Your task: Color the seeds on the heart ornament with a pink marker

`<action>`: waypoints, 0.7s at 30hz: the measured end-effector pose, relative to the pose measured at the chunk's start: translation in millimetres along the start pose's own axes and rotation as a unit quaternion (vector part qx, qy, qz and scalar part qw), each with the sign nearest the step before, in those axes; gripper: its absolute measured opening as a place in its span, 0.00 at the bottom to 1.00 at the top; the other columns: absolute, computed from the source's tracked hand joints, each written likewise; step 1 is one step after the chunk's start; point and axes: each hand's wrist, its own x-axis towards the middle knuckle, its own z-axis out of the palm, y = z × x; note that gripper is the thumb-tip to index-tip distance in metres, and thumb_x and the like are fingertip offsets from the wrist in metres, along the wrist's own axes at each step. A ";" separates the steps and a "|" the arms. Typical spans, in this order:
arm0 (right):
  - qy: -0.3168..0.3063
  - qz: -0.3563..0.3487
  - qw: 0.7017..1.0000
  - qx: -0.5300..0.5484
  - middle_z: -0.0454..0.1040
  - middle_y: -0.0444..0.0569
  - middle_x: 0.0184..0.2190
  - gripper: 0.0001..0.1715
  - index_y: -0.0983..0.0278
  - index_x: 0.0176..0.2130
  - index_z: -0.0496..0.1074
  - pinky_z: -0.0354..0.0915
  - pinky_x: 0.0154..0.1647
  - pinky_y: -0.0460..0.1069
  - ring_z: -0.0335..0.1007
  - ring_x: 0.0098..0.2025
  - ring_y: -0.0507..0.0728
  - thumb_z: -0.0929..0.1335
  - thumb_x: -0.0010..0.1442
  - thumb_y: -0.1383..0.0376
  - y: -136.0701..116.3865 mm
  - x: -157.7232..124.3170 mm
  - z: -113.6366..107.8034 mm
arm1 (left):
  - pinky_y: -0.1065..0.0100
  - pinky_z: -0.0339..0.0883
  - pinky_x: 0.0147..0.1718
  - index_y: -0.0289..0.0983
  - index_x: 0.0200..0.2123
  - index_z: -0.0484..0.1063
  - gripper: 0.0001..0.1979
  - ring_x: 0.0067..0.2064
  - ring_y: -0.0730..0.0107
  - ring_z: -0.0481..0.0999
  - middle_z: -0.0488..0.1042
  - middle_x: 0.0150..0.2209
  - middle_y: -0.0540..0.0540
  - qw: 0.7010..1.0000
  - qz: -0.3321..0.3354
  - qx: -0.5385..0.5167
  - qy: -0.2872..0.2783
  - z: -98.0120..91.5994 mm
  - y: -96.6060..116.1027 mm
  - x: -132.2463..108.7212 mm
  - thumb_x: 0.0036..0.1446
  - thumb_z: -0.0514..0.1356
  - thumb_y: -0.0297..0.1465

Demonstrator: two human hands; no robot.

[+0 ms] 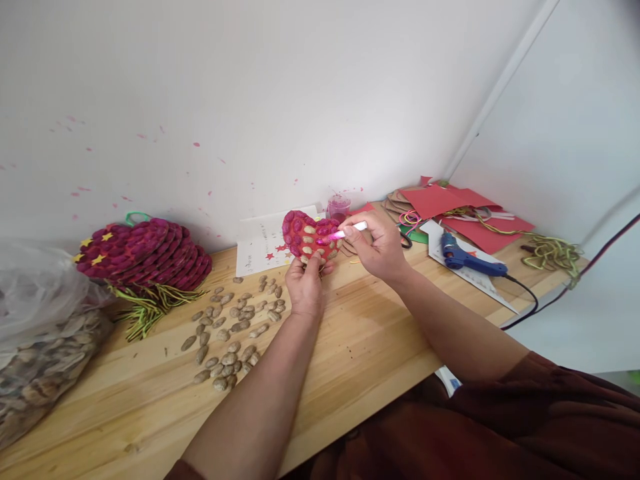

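Note:
My left hand (305, 283) holds up a heart-shaped piece (307, 237) covered in shells, most of them painted pink-red, a few still bare. Its fingers pinch the heart's lower edge. My right hand (381, 245) grips a thin white brush (350, 231) whose pink tip touches the heart's right side. Both hands hover above the wooden table (360, 340), near the wall. A small jar of pink paint (339, 207) stands just behind the heart.
Several loose nut shells (231, 330) lie scattered left of my hands. A stack of finished red hearts (150, 253) sits at the left, beside a plastic bag of shells (43, 353). A blue glue gun (467, 259), red paper (450, 203) and cords lie right.

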 end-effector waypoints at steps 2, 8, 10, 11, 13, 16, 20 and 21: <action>-0.010 0.000 1.000 0.003 0.84 0.49 0.37 0.15 0.57 0.40 0.79 0.73 0.48 0.58 0.78 0.42 0.60 0.68 0.74 0.53 -1.8 -0.5 1.1 | 0.68 0.71 0.31 0.38 0.29 0.73 0.22 0.27 0.70 0.77 0.76 0.27 0.52 1.000 0.004 0.008 -0.006 -1.0 -1.5 0.9 0.38 0.78 0.43; -0.021 -0.018 0.999 -0.021 0.84 0.49 0.36 0.13 0.59 0.40 0.80 0.72 0.49 0.57 0.78 0.42 0.60 0.69 0.73 0.56 -5.4 -0.9 2.1 | 0.69 0.72 0.31 0.38 0.29 0.74 0.23 0.27 0.71 0.78 0.76 0.27 0.52 1.000 0.013 0.021 -0.009 -2.7 -4.3 3.3 0.38 0.78 0.44; -0.015 -0.033 0.999 -0.031 0.84 0.49 0.36 0.11 0.59 0.40 0.80 0.71 0.49 0.56 0.78 0.41 0.60 0.69 0.72 0.58 -5.6 -0.4 1.5 | 0.70 0.72 0.31 0.38 0.29 0.73 0.23 0.26 0.71 0.78 0.77 0.26 0.53 1.000 0.015 0.019 -0.013 -2.6 -4.0 3.2 0.38 0.78 0.44; -0.009 -0.037 0.999 -0.035 0.85 0.49 0.36 0.10 0.59 0.40 0.80 0.71 0.49 0.56 0.78 0.41 0.59 0.69 0.72 0.59 -5.5 0.0 0.9 | 0.70 0.72 0.30 0.38 0.29 0.73 0.23 0.26 0.71 0.78 0.77 0.26 0.53 1.000 0.016 0.018 -0.015 -2.5 -3.7 3.0 0.38 0.79 0.44; 0.007 -0.038 0.999 -0.037 0.85 0.49 0.36 0.10 0.59 0.40 0.80 0.71 0.49 0.56 0.78 0.41 0.59 0.69 0.72 0.60 -5.2 0.7 -0.4 | 0.69 0.72 0.30 0.38 0.30 0.73 0.24 0.26 0.71 0.78 0.77 0.26 0.53 1.000 0.016 0.015 -0.018 -2.3 -3.0 2.5 0.38 0.79 0.45; 0.018 -0.027 0.999 -0.034 0.85 0.49 0.37 0.11 0.59 0.40 0.80 0.71 0.49 0.56 0.78 0.41 0.59 0.69 0.73 0.58 -5.0 0.9 -1.8 | 0.68 0.73 0.32 0.38 0.31 0.74 0.24 0.26 0.71 0.78 0.77 0.26 0.53 1.000 0.013 0.009 -0.018 -2.3 -1.9 1.7 0.39 0.79 0.44; 0.005 -0.012 0.999 -0.031 0.85 0.50 0.38 0.13 0.59 0.41 0.80 0.72 0.50 0.57 0.79 0.42 0.60 0.68 0.73 0.56 -5.2 0.4 -1.3 | 0.66 0.74 0.34 0.38 0.32 0.75 0.23 0.28 0.71 0.78 0.78 0.29 0.51 1.000 0.010 0.007 -0.017 -2.6 -0.6 0.9 0.40 0.79 0.43; 0.005 -0.013 0.999 -0.033 0.85 0.50 0.38 0.13 0.59 0.41 0.80 0.72 0.50 0.57 0.79 0.42 0.60 0.68 0.73 0.56 -4.9 0.5 -1.2 | 0.66 0.74 0.35 0.38 0.32 0.76 0.23 0.28 0.70 0.78 0.78 0.29 0.51 1.000 0.010 0.007 -0.016 -2.7 -0.4 0.8 0.40 0.79 0.43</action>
